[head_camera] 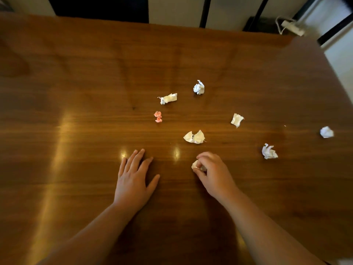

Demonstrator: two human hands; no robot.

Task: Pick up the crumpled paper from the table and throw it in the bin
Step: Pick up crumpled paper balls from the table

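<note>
A wooden table carries everything. The left hand lies flat, fingers spread, holding nothing. The right hand pinches a crumpled paper ball near the near edge. Seven more wads, one pink, lie scattered toward the right edge.

An indoor room, likely a home or office: a large polished wooden tabletop reflecting overhead lights, pale walls with dark vertical frames along the far side, and a white power strip with its cord on the floor at far right.
</note>
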